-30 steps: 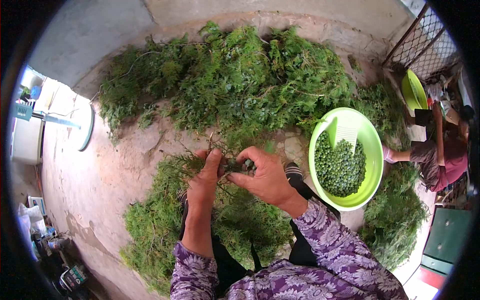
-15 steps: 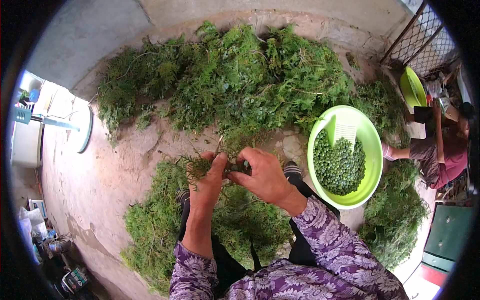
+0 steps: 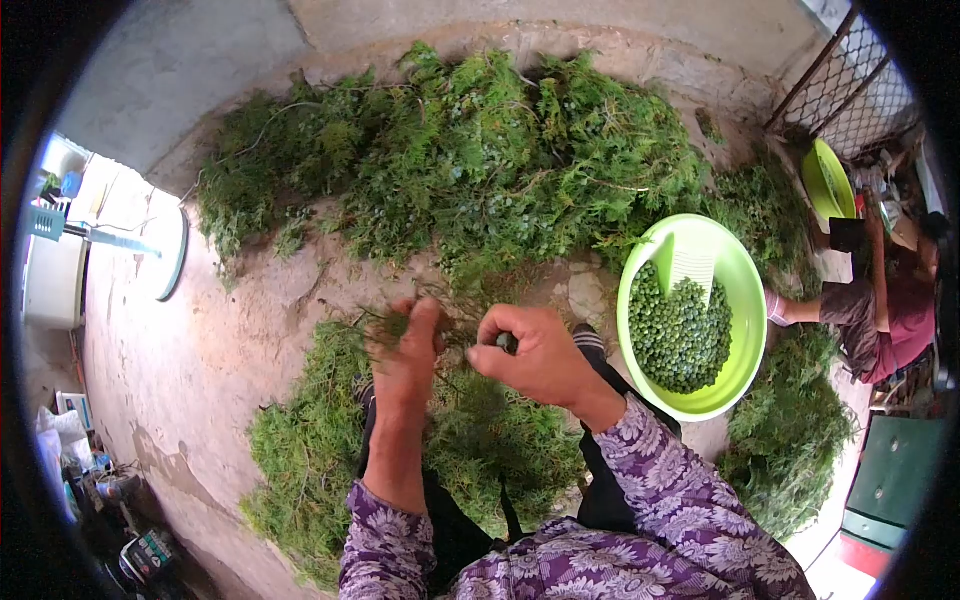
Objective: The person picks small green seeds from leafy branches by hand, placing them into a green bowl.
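Observation:
My left hand (image 3: 408, 355), smeared a little by motion, is closed on a green conifer sprig (image 3: 368, 335) whose leaves stick out on both sides. Just to its right, my right hand (image 3: 545, 360) is curled shut around a small round green cone (image 3: 507, 343); any others inside the palm are hidden. A narrow gap separates the two hands. Right of them stands a light green basin (image 3: 745, 350) with a ridged washboard part (image 3: 692, 258), holding many green cones (image 3: 678, 335). Beneath my hands, between my legs, lie cut branches (image 3: 490, 440).
A long heap of conifer branches (image 3: 450, 160) lies along the wall (image 3: 400, 25). More branches (image 3: 785, 440) are beside the basin. At the right sits another person (image 3: 880, 300) near a second green basin (image 3: 825, 180). A fan base (image 3: 172, 255) stands at left.
My hands have drawn apart; the left shifted slightly left with the sprig, while the right came away with a green cone showing in its fingers.

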The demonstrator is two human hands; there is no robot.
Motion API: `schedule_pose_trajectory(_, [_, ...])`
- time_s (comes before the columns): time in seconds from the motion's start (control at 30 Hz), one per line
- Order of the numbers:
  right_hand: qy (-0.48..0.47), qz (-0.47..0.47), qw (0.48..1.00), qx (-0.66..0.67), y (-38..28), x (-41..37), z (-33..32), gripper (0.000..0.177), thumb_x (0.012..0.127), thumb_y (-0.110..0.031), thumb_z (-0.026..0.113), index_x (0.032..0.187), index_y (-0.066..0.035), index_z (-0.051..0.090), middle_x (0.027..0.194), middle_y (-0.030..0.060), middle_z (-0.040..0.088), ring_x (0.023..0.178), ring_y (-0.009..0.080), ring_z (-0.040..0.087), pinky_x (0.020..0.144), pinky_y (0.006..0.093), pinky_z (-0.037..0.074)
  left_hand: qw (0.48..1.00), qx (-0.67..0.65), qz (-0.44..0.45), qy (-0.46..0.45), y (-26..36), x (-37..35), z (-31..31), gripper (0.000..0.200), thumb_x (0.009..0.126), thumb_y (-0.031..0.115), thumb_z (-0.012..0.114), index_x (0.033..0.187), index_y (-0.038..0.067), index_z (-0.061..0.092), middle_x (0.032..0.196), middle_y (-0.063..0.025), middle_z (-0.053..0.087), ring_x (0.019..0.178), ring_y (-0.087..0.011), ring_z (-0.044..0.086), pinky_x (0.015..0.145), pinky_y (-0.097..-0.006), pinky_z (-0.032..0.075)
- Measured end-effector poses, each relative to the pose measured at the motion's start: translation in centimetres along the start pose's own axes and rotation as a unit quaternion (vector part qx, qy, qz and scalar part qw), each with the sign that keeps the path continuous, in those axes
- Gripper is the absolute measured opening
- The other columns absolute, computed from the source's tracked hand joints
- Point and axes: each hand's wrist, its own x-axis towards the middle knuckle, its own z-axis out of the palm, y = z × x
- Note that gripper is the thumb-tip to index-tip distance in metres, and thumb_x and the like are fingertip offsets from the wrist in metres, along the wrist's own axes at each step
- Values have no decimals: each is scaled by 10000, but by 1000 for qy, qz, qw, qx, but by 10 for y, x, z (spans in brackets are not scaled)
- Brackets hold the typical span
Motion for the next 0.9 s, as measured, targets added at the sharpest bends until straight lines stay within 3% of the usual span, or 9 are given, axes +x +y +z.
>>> schedule_pose_trajectory(0.07, [-22,-15,999,45,-3,-2,-6,136,726,-140,584,787,-36,521,648,49,550,567,140,529,462,275,377,998,-65,2,22,0,6,-8,186,818,211,577,832,29,542,645,-13,530,537,-71,442,447,-226,315])
schedule_pose_trajectory(0.1, [-60,86,967,233,-6,-4,-9,138,739,-144,569,817,-41,519,658,33,551,564,119,520,450,246,366,991,-128,1,41,0,7,-10,186,817,210,579,847,30,541,661,-26,548,528,-76,442,442,-224,306])
schedule_pose_trajectory(0.13, [-94,184,889,409,-7,-5,-11,144,752,-148,554,848,-47,516,669,18,552,560,98,512,438,217,355,991,-128,0,41,1,6,-11,186,817,210,579,847,30,541,661,-26,548,528,-76,442,442,-224,306])
schedule_pose_trajectory(0.23, [-96,186,829,518,-5,-1,-17,158,791,-165,556,918,-77,527,635,-28,530,564,37,513,448,171,390,987,-144,-2,75,3,4,-10,190,816,217,582,853,34,546,717,-62,585,522,-87,444,440,-232,304])
schedule_pose_trajectory(0.37, [-25,245,831,498,-3,4,-7,165,821,-183,540,890,-34,524,628,3,532,506,49,473,410,180,332,986,-148,-30,75,5,4,-9,214,818,245,581,840,33,556,748,-84,603,513,-91,440,441,-243,311])
schedule_pose_trajectory(0.43, [2,151,965,216,7,4,0,222,828,-240,562,876,-24,549,599,-22,503,479,39,447,410,171,334,988,-136,-35,71,5,2,-7,225,816,255,584,831,32,559,746,-85,602,513,-91,439,440,-246,312])
schedule_pose_trajectory(0.53, [24,133,981,137,16,5,9,345,784,-349,593,824,-6,594,670,65,586,567,128,522,517,278,416,989,-123,-44,67,2,1,-3,232,815,270,584,816,39,564,723,-71,597,505,-89,435,440,-244,311])
schedule_pose_trajectory(0.73, [73,118,987,86,22,9,19,347,760,-335,612,826,6,610,657,126,581,590,153,538,568,291,430,999,-9,28,45,2,-9,5,249,831,265,550,725,40,557,572,3,499,499,-76,425,457,-233,318])
schedule_pose_trajectory(0.9, [83,126,984,99,25,9,21,301,750,-294,624,817,-1,610,634,74,575,575,129,527,544,283,424,998,-45,32,16,0,-9,1,144,822,194,572,804,53,550,690,-25,561,513,-87,411,453,-244,314])
